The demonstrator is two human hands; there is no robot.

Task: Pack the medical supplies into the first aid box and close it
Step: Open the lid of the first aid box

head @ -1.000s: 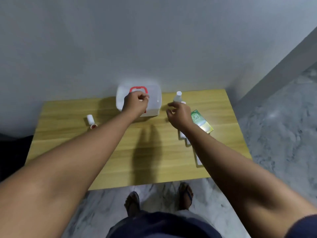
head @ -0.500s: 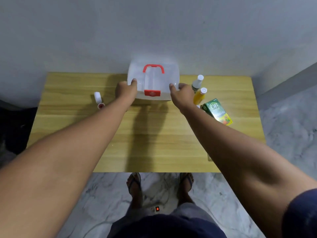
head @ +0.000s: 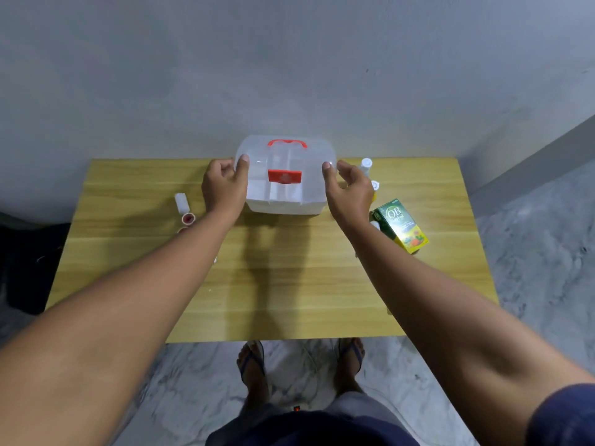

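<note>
Navy sleeve (head: 566,413), dark flip-flops (head: 252,360)

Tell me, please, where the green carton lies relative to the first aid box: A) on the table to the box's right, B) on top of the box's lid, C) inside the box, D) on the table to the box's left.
A: the green carton lies flat on the table, to the right of the first aid box, beyond the right hand.

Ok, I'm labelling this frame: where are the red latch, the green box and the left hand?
red latch (head: 284,176), head view, centre of the clasp.
green box (head: 400,224), head view, printed top face.
left hand (head: 224,188), head view, back of hand.
</note>
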